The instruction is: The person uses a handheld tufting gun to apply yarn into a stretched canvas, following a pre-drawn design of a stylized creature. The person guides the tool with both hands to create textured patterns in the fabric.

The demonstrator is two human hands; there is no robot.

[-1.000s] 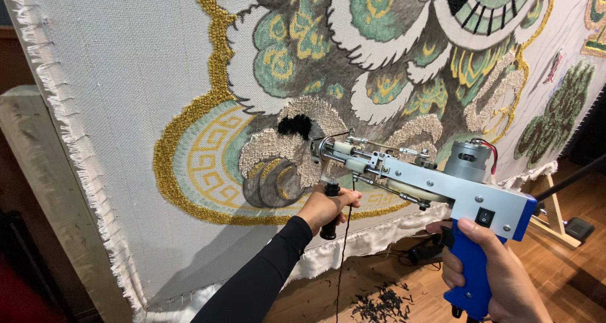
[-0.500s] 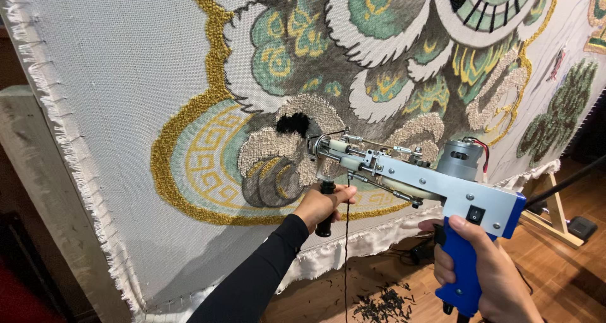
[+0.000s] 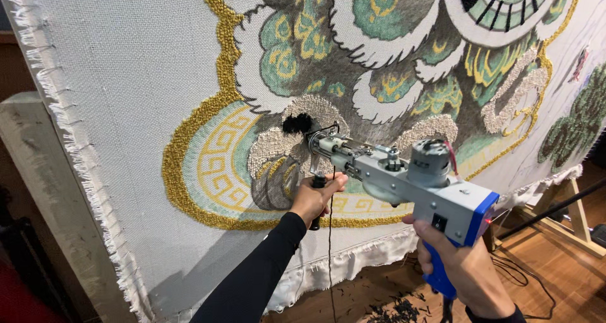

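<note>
Left arm stretched forward and up in a black long sleeve, elbow nearly straight, wrist level — the left hand is curled into a fist, fingers wrapped tight, thumb lying across the top towards the right. Knuckles face away from the camera, back of the hand showing. The right hand sits lower and closer to the body, well apart from the left, also clenched in a firm grip — fingers folded round the front, the index finger riding highest. Its wrist angles upward, a dark cuff just visible at the bottom edge.
</note>
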